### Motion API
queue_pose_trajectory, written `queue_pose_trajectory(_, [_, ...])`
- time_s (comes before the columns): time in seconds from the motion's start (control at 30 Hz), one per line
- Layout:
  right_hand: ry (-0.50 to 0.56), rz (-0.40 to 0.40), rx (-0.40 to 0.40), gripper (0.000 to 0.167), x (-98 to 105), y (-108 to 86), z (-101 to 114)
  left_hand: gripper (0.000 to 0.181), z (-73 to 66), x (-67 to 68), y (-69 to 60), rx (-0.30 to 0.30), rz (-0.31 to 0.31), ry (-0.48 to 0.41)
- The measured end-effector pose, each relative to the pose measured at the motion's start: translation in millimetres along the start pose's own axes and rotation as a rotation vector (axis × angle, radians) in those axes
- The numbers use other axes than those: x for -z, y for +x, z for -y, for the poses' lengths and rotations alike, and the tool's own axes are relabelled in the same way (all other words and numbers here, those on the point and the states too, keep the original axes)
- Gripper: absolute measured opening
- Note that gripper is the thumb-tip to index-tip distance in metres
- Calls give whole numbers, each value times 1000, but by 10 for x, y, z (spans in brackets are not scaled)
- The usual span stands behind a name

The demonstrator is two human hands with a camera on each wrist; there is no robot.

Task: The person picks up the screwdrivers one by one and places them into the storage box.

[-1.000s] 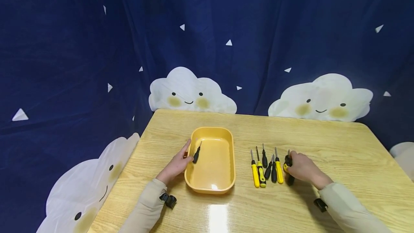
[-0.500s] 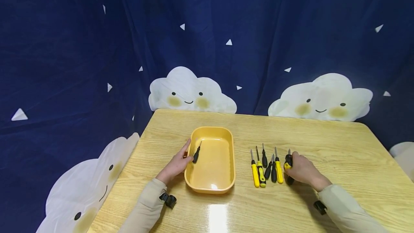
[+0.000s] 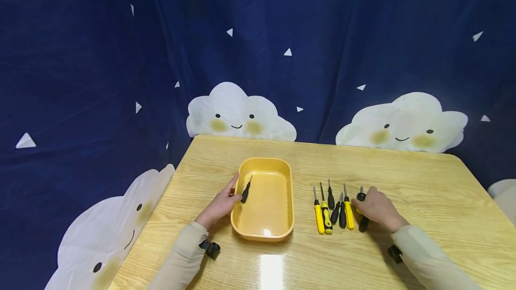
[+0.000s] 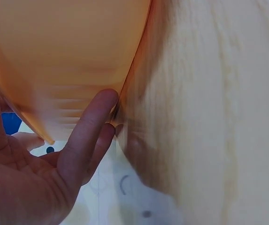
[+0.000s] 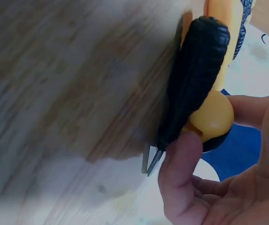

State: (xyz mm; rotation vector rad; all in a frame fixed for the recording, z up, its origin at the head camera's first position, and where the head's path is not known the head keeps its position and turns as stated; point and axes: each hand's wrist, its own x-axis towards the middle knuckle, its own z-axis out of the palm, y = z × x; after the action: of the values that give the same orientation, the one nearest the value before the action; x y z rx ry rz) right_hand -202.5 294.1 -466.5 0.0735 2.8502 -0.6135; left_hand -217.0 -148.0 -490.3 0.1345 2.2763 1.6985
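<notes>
In the head view my left hand (image 3: 219, 207) holds the left rim of a yellow plastic tub (image 3: 264, 237), thumb over the rim. The left wrist view shows its fingers against the tub's outer wall (image 4: 73, 51). Inside the tub lies a small black screwdriver (image 3: 246, 192). My right hand (image 3: 378, 208) pinches a stubby black-and-yellow screwdriver (image 3: 361, 196), its yellow end (image 5: 214, 117) between thumb and fingers in the right wrist view. Close beside it on the table is a black-handled screwdriver (image 3: 363, 224), whose ribbed handle (image 5: 197, 70) fills the right wrist view's middle.
Several screwdrivers lie in a row between the tub and my right hand, among them a yellow one (image 3: 348, 216), a yellow-and-black one (image 3: 326, 220) and a black one (image 3: 342, 216). The wooden table (image 3: 310, 155) ends at a dark blue curtain (image 3: 258, 35).
My right hand has shifted slightly, its fingers changing position on the stubby screwdriver. More of the black screwdriver beside it now shows. My left hand and the tub stay put.
</notes>
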Motion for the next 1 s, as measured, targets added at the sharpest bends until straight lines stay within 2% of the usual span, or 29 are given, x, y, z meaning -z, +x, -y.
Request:
queue_pose_trajectory(0.17, [-7, -14, 15, 45, -12, 85, 5, 73, -5, 3, 1, -12, 6, 13])
queue_pose_trajectory(0.37, [-41, -13, 27, 29, -29, 161, 12, 74, 1, -7, 10, 2, -1, 19])
queue_pose_trajectory(0.5, [-36, -9, 20, 24, -28, 182, 14, 74, -2, -4, 12, -6, -6, 15])
queue_pose_trajectory(0.63, [-13, 7, 16, 22, -13, 169, 15, 73, -136, 0, -78, -5, 7, 17])
queue_pose_trajectory(0.77, [73, 25, 13, 24, -8, 168, -4, 72, -328, 6, -207, 1, 21, 17])
queue_pose_trajectory(0.87, [182, 36, 13, 24, 5, 175, -13, 72, -349, 10, -221, 4, 22, 11])
queue_pose_trajectory(1.0, [350, 59, 4, 40, 37, 170, 17, 72, -347, 7, -220, 1, 23, 9])
